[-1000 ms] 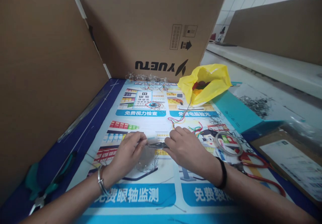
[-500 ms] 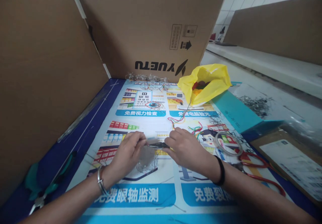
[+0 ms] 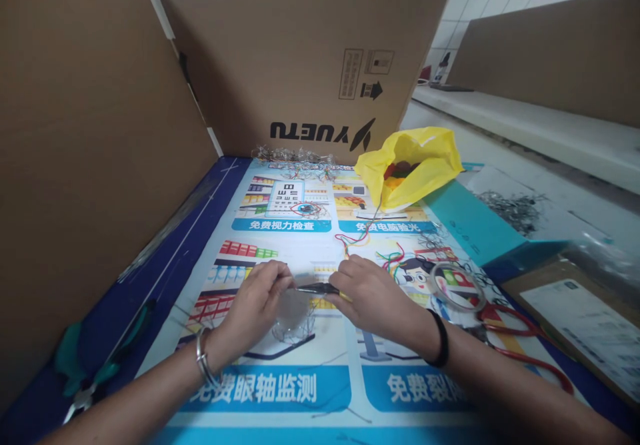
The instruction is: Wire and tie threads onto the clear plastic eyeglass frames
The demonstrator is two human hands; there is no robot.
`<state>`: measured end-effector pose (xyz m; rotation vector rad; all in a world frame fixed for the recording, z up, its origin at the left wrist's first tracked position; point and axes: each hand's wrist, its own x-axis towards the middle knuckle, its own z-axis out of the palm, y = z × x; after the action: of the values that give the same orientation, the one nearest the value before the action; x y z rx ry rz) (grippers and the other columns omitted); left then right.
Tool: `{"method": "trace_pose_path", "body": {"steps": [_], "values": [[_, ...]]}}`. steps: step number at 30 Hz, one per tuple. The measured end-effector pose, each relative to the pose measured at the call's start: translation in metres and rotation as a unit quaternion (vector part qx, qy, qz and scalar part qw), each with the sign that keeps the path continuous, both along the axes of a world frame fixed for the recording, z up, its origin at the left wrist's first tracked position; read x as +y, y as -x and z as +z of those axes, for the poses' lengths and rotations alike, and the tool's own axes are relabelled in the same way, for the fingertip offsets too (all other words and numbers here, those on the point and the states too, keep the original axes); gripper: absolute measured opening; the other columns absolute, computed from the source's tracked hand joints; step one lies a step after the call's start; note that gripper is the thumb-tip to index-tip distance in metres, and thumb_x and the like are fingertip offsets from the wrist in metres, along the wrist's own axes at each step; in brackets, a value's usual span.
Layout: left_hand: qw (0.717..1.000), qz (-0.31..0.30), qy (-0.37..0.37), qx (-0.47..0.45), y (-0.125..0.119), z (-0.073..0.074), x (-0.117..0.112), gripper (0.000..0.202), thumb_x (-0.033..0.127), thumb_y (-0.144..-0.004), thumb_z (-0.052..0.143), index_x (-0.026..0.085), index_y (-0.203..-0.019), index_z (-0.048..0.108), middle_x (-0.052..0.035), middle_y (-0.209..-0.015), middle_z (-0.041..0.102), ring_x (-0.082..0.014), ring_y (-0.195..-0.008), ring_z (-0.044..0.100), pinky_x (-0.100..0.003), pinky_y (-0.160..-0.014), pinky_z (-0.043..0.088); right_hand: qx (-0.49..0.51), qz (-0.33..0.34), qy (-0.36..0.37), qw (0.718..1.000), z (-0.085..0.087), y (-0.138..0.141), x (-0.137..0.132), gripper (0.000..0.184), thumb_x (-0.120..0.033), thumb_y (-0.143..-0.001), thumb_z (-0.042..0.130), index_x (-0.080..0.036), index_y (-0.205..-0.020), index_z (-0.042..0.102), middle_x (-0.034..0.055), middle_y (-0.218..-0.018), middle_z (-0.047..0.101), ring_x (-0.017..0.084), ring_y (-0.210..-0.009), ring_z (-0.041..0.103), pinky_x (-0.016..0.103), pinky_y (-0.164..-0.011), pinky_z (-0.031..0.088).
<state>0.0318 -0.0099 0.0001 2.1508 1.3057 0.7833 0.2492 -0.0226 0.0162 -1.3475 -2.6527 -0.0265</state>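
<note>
A pair of small pliers (image 3: 316,289) lies level between two bare hands, above the middle of a printed sheet (image 3: 225,421). The tool's dark, slender nose tapers to a point at the left; a bit of yellow handle shows near the right palm. The right hand (image 3: 373,296) wraps it with curled fingers. The left hand (image 3: 263,295) has thumb and fingertips pressed together at the pliers' tip — what they pinch is too small to tell.

Just below is a loose, springy tangle of fine wire (image 3: 295,328), roughly round. The sheet is pale blue with bright pictures and white lettering. Beyond the right hand lie soft red, green and yellow threads (image 3: 394,256) and a crumpled, open yellow bag (image 3: 425,168). Beside the right forearm are a clear ring (image 3: 465,310) and red looped handles (image 3: 556,365) — smooth, curved shapes. Flat brown cardboard (image 3: 300,45) stands behind.
</note>
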Motion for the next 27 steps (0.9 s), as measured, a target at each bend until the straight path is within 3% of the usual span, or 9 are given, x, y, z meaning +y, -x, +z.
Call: {"method": "trace_pose_path", "body": {"steps": [19, 27], "values": [[0.996, 0.034, -0.077, 0.007, 0.0, -0.003, 0.001, 0.011, 0.022, -0.086, 0.041, 0.018, -0.081, 0.05, -0.0031, -0.079, 0.059, -0.017, -0.078, 0.056, -0.031, -0.071, 0.043, -0.025, -0.029, -0.017, 0.999, 0.008, 0.003, -0.002, 0.018, -0.034, -0.084, 0.052, -0.017, -0.081, 0.058, 0.0067, -0.083, 0.057, 0.021, -0.083, 0.047, 0.032, -0.071, 0.033], [0.996, 0.062, -0.071, 0.008, -0.002, 0.0, -0.003, 0.011, 0.024, -0.085, 0.042, 0.019, -0.082, 0.051, -0.0034, -0.079, 0.062, -0.0176, -0.079, 0.057, -0.032, -0.072, 0.044, -0.023, -0.057, -0.033, 0.998, 0.008, 0.012, -0.006, 0.017, -0.033, -0.084, 0.052, -0.017, -0.083, 0.059, 0.008, -0.084, 0.057, 0.023, -0.085, 0.046, 0.033, -0.071, 0.033]]}}
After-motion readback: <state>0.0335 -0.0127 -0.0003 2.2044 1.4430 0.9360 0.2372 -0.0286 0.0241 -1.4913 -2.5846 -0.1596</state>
